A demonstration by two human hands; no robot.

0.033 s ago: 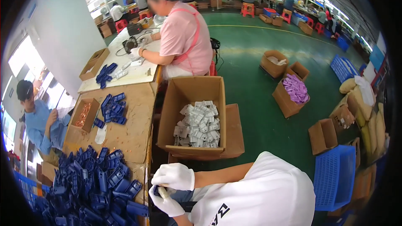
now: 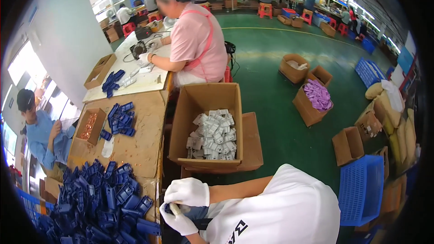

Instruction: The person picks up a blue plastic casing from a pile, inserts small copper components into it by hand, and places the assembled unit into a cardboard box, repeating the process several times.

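Both my hands, in white gloves, are close together at the table's right edge. My right hand curls over the top of a small dark blue plastic part. From below, my left hand grips the same part, its thumb side covered in something beige. Most of the part is hidden by the gloves. Left of my hands lies a big heap of dark blue plastic housings on the cardboard-covered table. Farther up the table sits a smaller pile of blue housings.
A carton of white plastic parts stands beyond my right arm. On the table is a small box of copper-coloured pieces. A co-worker in pink sits beyond; another person is at left. A blue crate stands at right.
The whole view has shifted very slightly to the left. My fingers have moved a little around the blue part, which stays between both hands.
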